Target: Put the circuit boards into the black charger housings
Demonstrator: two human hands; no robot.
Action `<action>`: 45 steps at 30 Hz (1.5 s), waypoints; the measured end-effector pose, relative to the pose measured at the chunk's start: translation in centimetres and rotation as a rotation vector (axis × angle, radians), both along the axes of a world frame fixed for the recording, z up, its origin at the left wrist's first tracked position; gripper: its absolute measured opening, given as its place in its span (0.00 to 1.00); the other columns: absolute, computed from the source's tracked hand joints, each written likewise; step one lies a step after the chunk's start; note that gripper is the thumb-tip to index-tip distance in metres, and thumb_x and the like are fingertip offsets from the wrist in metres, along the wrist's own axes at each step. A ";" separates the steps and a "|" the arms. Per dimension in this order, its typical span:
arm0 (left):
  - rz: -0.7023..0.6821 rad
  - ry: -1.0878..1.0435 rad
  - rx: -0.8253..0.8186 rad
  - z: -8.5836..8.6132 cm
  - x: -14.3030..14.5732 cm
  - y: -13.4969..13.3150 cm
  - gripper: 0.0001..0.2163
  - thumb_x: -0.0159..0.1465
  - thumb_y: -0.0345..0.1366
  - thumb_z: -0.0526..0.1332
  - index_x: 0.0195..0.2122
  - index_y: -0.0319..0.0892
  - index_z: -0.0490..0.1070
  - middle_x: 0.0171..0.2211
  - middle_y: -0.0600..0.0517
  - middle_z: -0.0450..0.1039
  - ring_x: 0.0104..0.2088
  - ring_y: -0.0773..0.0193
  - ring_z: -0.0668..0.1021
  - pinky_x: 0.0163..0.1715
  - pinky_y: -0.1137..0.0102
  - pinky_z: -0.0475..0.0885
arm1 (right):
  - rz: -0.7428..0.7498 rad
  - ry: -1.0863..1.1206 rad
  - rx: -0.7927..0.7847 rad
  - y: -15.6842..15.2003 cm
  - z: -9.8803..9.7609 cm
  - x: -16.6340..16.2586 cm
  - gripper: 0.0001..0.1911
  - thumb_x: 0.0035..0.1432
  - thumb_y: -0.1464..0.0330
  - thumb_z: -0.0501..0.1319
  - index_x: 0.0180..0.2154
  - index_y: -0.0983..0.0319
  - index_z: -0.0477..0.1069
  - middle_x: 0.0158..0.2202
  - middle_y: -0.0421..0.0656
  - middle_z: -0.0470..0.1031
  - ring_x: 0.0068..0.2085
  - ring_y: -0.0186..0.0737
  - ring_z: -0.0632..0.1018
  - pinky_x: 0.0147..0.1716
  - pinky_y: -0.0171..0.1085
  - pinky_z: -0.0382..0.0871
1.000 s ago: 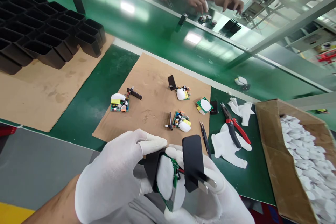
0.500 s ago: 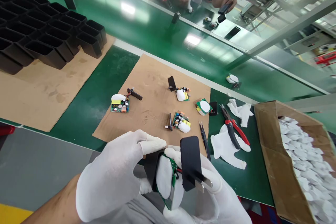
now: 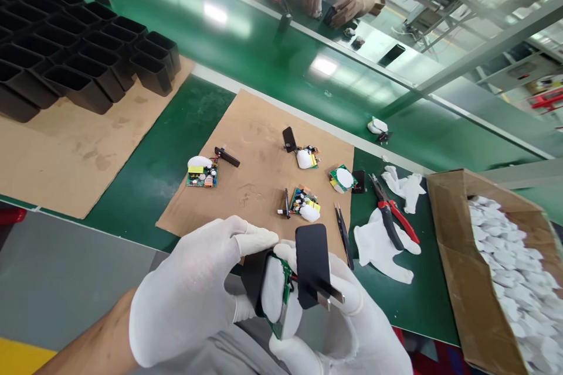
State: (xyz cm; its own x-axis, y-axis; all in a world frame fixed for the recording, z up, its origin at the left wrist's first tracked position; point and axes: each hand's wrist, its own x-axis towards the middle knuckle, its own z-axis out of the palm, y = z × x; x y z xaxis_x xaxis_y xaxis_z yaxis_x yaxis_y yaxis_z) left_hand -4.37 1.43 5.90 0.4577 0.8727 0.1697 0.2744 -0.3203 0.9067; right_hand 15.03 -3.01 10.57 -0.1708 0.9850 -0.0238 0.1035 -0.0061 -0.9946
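Nearest the camera, at six o'clock in the view, both gloved hands meet over the desk's front edge. The left hand has its fingers curled shut around a black housing, thumb side on top. Out of the housing's open end sticks a green circuit board with a white pad on it; the board's long axis runs roughly from twelve to six o'clock. The right hand cups the board from beneath and closes its fingers on a black plug cover, which stands nearly upright, long axis about twelve to six, with its metal prongs pointing toward four o'clock. Red wire joins cover and board.

Beyond, on the cardboard sheet, lie four loose boards with plug covers. At two o'clock sit black tweezers, red-handled cutters lying across a spare white glove, then a cardboard box of white pads. At ten o'clock stand rows of empty black housings. Farthest, across the green belt, another person's hands work.
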 end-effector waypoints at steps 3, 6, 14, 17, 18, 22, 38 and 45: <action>-0.001 0.018 -0.017 -0.1 0.0 -0.1 0.29 0.60 0.22 0.71 0.60 0.51 0.71 0.49 0.57 0.81 0.49 0.66 0.84 0.50 0.73 0.79 | -0.043 -0.190 0.111 -0.3 -0.6 0.4 0.23 0.66 0.62 0.72 0.60 0.41 0.74 0.57 0.42 0.79 0.55 0.50 0.84 0.52 0.44 0.85; -0.008 0.041 -0.054 -0.1 0.1 0.0 0.27 0.60 0.23 0.70 0.59 0.50 0.73 0.48 0.55 0.81 0.48 0.63 0.84 0.48 0.71 0.80 | -0.050 -0.350 0.197 -0.3 -1.1 0.8 0.21 0.67 0.56 0.71 0.59 0.45 0.75 0.54 0.43 0.78 0.54 0.48 0.82 0.53 0.43 0.82; -0.008 -0.046 -0.118 -0.8 0.3 0.1 0.28 0.57 0.19 0.69 0.55 0.54 0.73 0.48 0.60 0.80 0.47 0.67 0.83 0.47 0.73 0.76 | -0.014 -0.493 0.273 1.2 -1.6 0.6 0.21 0.64 0.60 0.73 0.57 0.48 0.74 0.56 0.44 0.77 0.57 0.47 0.80 0.59 0.44 0.78; -0.026 -0.080 -0.167 -0.9 0.3 0.1 0.29 0.56 0.20 0.70 0.56 0.55 0.73 0.49 0.62 0.81 0.49 0.67 0.82 0.50 0.73 0.75 | 0.002 -0.430 0.214 1.3 -1.8 0.7 0.23 0.62 0.59 0.75 0.57 0.47 0.75 0.57 0.44 0.77 0.57 0.49 0.80 0.58 0.45 0.78; -0.028 -0.080 -0.192 -0.9 0.3 0.1 0.30 0.56 0.21 0.71 0.56 0.55 0.73 0.49 0.62 0.81 0.49 0.67 0.82 0.51 0.73 0.75 | 0.014 -0.392 0.177 1.4 -1.8 0.8 0.23 0.62 0.57 0.74 0.58 0.47 0.75 0.56 0.44 0.77 0.56 0.50 0.80 0.57 0.46 0.78; -0.002 -0.054 -0.245 -0.8 0.4 0.1 0.29 0.55 0.22 0.72 0.56 0.53 0.74 0.47 0.61 0.80 0.47 0.66 0.83 0.48 0.72 0.76 | -0.002 -0.215 0.079 1.7 -1.9 0.5 0.27 0.62 0.45 0.70 0.58 0.49 0.77 0.55 0.47 0.79 0.54 0.53 0.81 0.52 0.48 0.80; 0.042 -0.043 -0.261 -0.9 0.0 0.5 0.28 0.54 0.19 0.68 0.54 0.51 0.78 0.47 0.58 0.81 0.48 0.61 0.83 0.49 0.70 0.76 | -0.070 -0.166 0.091 1.8 -3.3 -1.1 0.18 0.61 0.54 0.74 0.51 0.50 0.79 0.52 0.44 0.80 0.52 0.51 0.82 0.50 0.46 0.80; 0.037 0.142 -0.228 -0.7 -0.7 1.1 0.30 0.48 0.17 0.63 0.49 0.52 0.79 0.39 0.58 0.80 0.39 0.61 0.83 0.41 0.70 0.78 | -0.044 -0.217 0.159 2.1 -4.4 -1.5 0.22 0.59 0.57 0.77 0.53 0.51 0.78 0.51 0.43 0.82 0.51 0.48 0.84 0.53 0.42 0.81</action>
